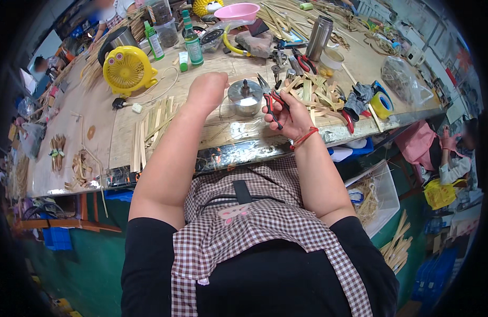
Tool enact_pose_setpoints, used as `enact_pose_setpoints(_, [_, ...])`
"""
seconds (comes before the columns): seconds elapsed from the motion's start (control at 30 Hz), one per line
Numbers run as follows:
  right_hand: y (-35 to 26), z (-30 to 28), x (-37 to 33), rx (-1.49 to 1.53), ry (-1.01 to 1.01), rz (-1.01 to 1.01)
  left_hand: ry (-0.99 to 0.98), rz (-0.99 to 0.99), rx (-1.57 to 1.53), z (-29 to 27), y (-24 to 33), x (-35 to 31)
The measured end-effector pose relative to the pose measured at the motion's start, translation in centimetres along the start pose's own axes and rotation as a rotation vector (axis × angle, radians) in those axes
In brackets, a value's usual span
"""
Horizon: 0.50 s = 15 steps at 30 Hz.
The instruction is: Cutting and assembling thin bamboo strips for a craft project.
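While I watch from above, the round metal tin (245,101) with the dark post in its middle is my landmark, standing near the front edge of the counter (104,140). My right grip (291,117), just right of that tin, is wrapped around the red-and-black pliers (278,105), palm turned upward and handles spread. Their nose points away from me past the tin's right rim; whether metal meets metal there, I can't tell. My left grip (208,89) hangs at the tin's left, fingers curled together with the tips turned away, so I cannot tell whether it is clamped on anything.

The handles seem to lie rather loosely across the fingers, so my first worry would be the pliers rolling in the palm and knocking the tin. A hard nudge toward me could send the tin over the nearby edge. Both hands are close to the post, and if its tip is as sharp as it looks, a careless reach across could prick a finger. Right of the tin, loose bamboo strips (315,95) lie in a tangle; their ends could catch the red cord bracelet (304,137) and jerk that wrist. Left of and beyond the tin, the pale cable (170,84) near the yellow fan (126,71) might snag my left forearm if it swung outward.
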State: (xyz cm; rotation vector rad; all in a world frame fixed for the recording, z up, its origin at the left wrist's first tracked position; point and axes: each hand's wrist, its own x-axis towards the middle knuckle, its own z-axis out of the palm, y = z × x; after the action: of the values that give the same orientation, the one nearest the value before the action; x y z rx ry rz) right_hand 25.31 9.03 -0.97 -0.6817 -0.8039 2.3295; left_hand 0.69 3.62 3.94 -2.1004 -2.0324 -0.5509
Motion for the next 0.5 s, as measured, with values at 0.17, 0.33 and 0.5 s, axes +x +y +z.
enact_pose_setpoints(0.17, [0.3,-0.2,0.3,0.089,-0.033,0.034,0.045,0.011,-0.003,0.2,-0.1,0.2])
enact_pose_setpoints(0.33, [0.7,-0.6,0.6,0.206,-0.111,0.07,0.03,-0.01,-0.049,0.4,-0.2,0.1])
enact_pose_setpoints(0.5, [1.3,-0.8,1.0,0.253,-0.157,0.094,0.044,-0.043,-0.081,1.0,-0.5,-0.5])
